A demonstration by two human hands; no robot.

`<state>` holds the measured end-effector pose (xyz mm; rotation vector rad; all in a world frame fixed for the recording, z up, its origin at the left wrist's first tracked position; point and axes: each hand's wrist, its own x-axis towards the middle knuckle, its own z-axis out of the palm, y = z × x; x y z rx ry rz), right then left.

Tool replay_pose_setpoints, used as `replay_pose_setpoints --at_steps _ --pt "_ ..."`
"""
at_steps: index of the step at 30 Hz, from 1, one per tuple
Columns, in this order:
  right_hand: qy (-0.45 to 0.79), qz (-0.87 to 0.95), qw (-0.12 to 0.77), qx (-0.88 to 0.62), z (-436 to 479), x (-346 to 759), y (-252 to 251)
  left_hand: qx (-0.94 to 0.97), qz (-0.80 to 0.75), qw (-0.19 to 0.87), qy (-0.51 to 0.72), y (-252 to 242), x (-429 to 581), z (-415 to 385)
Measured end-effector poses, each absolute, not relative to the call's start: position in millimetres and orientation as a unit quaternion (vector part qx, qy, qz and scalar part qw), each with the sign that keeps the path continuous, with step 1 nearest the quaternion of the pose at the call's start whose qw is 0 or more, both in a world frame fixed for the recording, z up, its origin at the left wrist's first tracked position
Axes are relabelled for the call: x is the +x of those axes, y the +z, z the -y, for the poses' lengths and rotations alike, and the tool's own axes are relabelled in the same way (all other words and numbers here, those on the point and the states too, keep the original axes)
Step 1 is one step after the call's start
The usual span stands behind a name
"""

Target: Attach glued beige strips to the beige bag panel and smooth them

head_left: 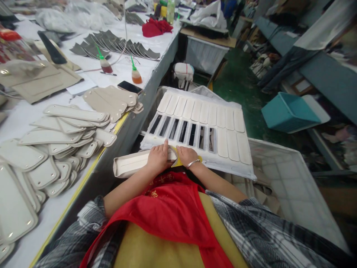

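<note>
In front of my red apron, my left hand (158, 158) wraps over a long cream leather piece (131, 164) with a folded, box-like end pointing left. Close beside it, my right hand (187, 156), fingers curled, pinches a small yellow piece (175, 160) against the cream piece's right end; its exact kind is hard to make out. Just beyond both hands lies a white board (178, 143) carrying rows of cream strips (199, 111). Several dark slots (182, 131) in its near row hold no strip. My fingertips partly hide where the pieces meet.
On the left table are piles of cream riveted strips (52, 136), beige strips (107, 98), a phone (129, 87), two green-tipped glue bottles (136, 74) and grey pieces (119, 44). A white bin (284, 178) and teal basket (290, 111) stand right. A person's legs (288, 67) show beyond.
</note>
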<state>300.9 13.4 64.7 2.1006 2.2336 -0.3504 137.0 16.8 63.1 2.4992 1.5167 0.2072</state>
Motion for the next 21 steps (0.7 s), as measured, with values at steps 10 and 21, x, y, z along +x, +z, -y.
replay_pose_setpoints --at_steps 10,21 --pt "-0.112 -0.695 0.066 0.707 -14 285 65 0.861 -0.495 0.096 0.066 66 135 -17" --pt "-0.107 -0.634 0.045 0.764 -13 272 62 0.883 -0.460 0.046 0.078 64 129 -19"
